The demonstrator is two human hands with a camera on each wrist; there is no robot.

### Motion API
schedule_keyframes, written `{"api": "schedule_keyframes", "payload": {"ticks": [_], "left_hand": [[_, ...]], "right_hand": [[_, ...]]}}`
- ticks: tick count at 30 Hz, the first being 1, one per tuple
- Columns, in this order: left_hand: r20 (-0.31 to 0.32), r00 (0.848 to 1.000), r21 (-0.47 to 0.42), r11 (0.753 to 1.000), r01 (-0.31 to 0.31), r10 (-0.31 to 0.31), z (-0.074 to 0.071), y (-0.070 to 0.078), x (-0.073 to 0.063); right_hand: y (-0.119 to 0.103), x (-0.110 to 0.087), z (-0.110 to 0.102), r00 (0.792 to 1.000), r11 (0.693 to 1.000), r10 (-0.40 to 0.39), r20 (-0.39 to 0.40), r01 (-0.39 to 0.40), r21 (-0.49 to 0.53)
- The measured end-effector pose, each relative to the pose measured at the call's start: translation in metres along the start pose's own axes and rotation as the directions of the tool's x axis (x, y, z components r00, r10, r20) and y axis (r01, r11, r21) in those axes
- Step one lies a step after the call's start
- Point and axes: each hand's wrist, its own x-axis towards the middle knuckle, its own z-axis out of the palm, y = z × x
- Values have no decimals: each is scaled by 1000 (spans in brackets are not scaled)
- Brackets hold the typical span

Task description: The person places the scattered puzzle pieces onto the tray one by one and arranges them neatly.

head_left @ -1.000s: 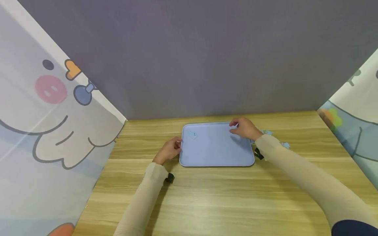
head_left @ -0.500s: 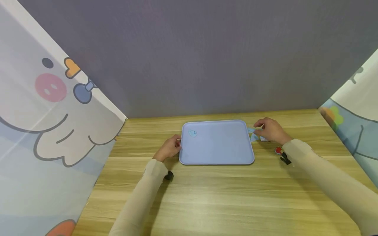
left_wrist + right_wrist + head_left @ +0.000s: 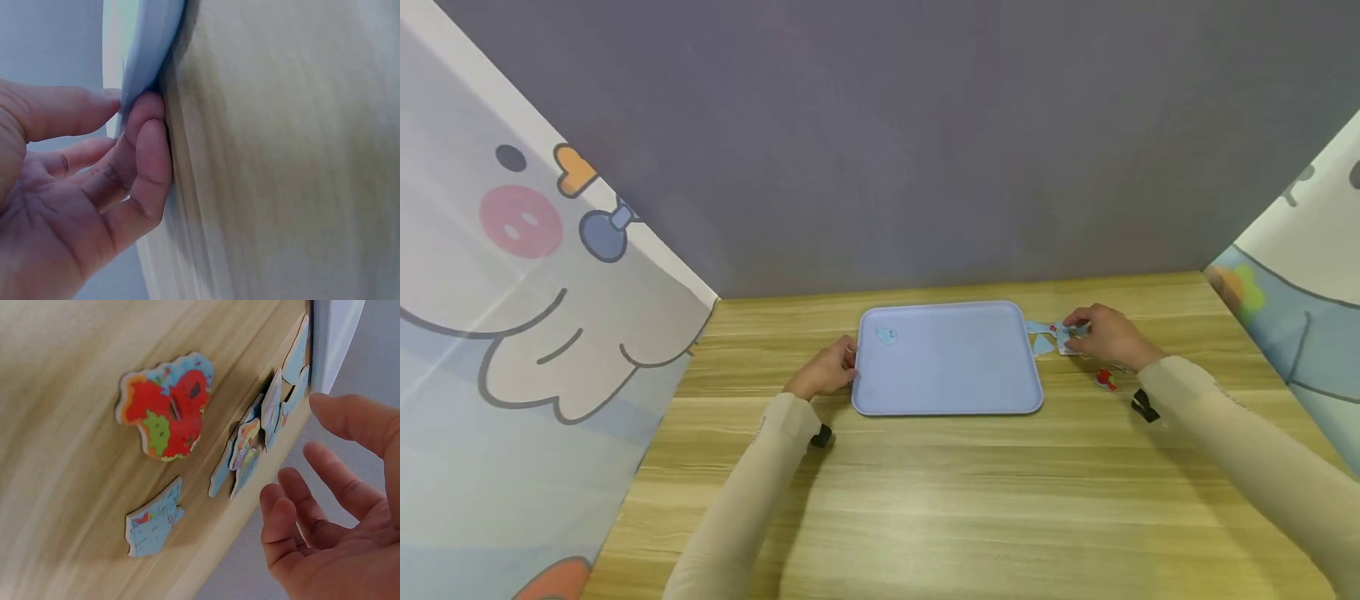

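Note:
A pale blue tray (image 3: 947, 358) lies on the wooden table, one light blue puzzle piece (image 3: 886, 335) in its upper left corner. My left hand (image 3: 824, 369) grips the tray's left edge; in the left wrist view the thumb (image 3: 75, 111) meets the rim and curled fingers reach its underside. Just right of the tray, my right hand (image 3: 1108, 333) hovers over a loose cluster of puzzle pieces (image 3: 247, 440). Its fingers are apart and relaxed, with nothing between them. Nearer me lie a red and green piece (image 3: 169, 406) and a light blue one (image 3: 153, 519).
Wooden tabletop (image 3: 962, 500) stretches in front of the tray. A grey panel (image 3: 925, 150) rises behind the table, and cartoon-printed cloth (image 3: 512, 350) hangs at both sides. A black wrist strap part (image 3: 1144, 406) hangs by the right sleeve.
My right hand has moved right from over the tray to the puzzle pieces beside it, uncovering the red piece. The left hand stays at the tray's left edge.

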Motion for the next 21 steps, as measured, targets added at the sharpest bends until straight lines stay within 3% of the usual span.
{"api": "schedule_keyframes", "payload": {"ticks": [15,21], "left_hand": [[-28,1000,-16,1000,5,-5,1,-2,0],[-39,999,-10,1000,-8,8,3,-6,1]], "right_hand": [[1,12,5,996,998,-7,87,12,-57],[6,13,8,997,997,-8,81,13,-71]]}}
